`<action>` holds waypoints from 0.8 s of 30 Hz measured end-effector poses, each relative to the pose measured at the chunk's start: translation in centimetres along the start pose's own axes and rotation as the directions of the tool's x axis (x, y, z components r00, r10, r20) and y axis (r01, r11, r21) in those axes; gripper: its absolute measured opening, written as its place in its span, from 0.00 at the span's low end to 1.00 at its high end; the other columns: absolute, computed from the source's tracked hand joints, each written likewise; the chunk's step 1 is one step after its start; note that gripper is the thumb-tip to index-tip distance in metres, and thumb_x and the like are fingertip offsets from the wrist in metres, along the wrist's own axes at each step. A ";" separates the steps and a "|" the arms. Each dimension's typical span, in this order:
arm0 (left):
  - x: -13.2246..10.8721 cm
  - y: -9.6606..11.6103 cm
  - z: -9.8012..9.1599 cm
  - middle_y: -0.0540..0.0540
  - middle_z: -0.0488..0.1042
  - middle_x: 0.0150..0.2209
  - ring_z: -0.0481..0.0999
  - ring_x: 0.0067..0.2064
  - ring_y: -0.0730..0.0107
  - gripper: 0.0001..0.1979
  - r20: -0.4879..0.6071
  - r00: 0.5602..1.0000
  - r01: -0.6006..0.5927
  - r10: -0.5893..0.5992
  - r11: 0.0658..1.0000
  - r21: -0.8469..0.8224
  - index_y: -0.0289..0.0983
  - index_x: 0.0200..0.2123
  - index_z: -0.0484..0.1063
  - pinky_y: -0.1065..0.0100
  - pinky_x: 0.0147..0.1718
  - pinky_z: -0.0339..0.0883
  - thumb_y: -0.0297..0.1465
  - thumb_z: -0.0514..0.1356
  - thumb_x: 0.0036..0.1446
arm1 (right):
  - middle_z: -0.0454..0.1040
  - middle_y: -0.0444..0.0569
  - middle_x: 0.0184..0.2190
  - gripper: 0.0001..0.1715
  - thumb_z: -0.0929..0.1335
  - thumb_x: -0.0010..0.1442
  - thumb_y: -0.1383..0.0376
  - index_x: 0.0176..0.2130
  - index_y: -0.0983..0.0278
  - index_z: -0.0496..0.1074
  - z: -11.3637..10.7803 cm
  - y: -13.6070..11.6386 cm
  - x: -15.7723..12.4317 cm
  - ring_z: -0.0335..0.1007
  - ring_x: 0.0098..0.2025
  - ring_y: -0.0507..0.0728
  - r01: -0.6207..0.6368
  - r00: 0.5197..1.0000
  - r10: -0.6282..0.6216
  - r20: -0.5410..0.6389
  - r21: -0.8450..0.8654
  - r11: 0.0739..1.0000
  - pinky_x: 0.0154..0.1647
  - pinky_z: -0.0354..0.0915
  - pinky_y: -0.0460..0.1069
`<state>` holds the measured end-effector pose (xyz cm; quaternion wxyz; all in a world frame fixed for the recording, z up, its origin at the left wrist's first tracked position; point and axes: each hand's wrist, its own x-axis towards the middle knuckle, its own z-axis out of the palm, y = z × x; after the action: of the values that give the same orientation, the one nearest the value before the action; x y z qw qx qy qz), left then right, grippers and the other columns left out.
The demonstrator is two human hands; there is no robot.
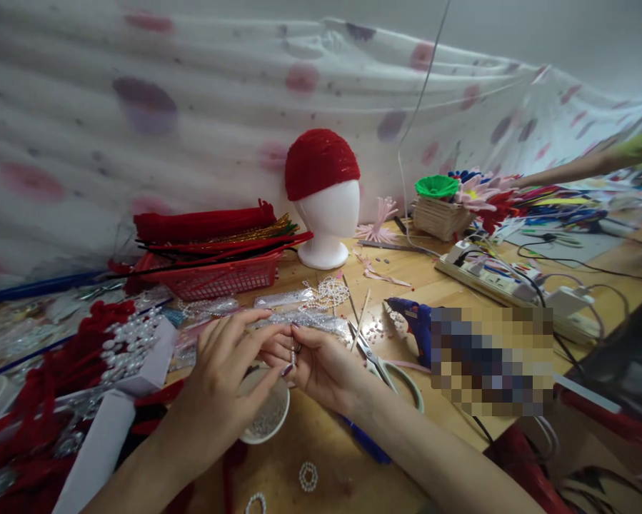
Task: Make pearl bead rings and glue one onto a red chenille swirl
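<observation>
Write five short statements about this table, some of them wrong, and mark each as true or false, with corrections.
1. A small bead strand is between the left hand and the right hand. True.
2. The cap sits on the basket. False: the red cap is on the white head form.
3. A bead ring lies nearer the camera than the white bowl. True.
4. The glue gun is green. False: the glue gun is blue.
5. Another person's arm enters from the left. False: this arm enters from the right.
</observation>
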<state>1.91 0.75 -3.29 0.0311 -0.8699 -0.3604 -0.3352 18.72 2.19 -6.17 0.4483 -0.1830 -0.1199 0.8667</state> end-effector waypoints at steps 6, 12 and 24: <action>-0.9 1.1 -0.3 0.43 0.72 0.51 0.65 0.57 0.45 0.06 -0.163 0.987 -0.011 0.004 0.999 -0.042 0.46 0.40 0.76 0.38 0.55 0.52 0.32 0.60 0.60 | 0.80 0.55 0.35 0.22 0.52 0.72 0.72 0.34 0.69 0.68 0.4 -0.3 -0.2 0.80 0.37 0.52 0.006 0.998 -0.005 -0.062 0.025 1.000 0.39 0.74 0.45; -1.1 1.7 0.0 0.47 0.76 0.50 0.65 0.57 0.43 0.06 -0.165 0.986 -0.018 0.006 0.997 -0.074 0.51 0.36 0.80 0.36 0.55 0.49 0.35 0.63 0.57 | 0.81 0.51 0.31 0.14 0.58 0.70 0.72 0.34 0.68 0.68 0.2 -0.2 0.0 0.80 0.31 0.50 0.021 0.998 -0.019 -0.054 0.026 0.999 0.43 0.74 0.47; -1.3 1.2 0.5 0.48 0.75 0.51 0.64 0.57 0.45 0.07 -0.114 0.993 -0.042 0.034 0.997 -0.070 0.49 0.35 0.80 0.36 0.55 0.47 0.33 0.62 0.59 | 0.78 0.53 0.27 0.17 0.56 0.71 0.71 0.36 0.70 0.70 0.3 0.0 -0.2 0.78 0.31 0.52 0.019 0.994 -0.020 -0.106 -0.017 1.000 0.44 0.74 0.47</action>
<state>2.29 -0.78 -4.20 0.0264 -0.8568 -0.3292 -0.3959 18.70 2.03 -5.85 0.4610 -0.2311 -0.1044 0.8504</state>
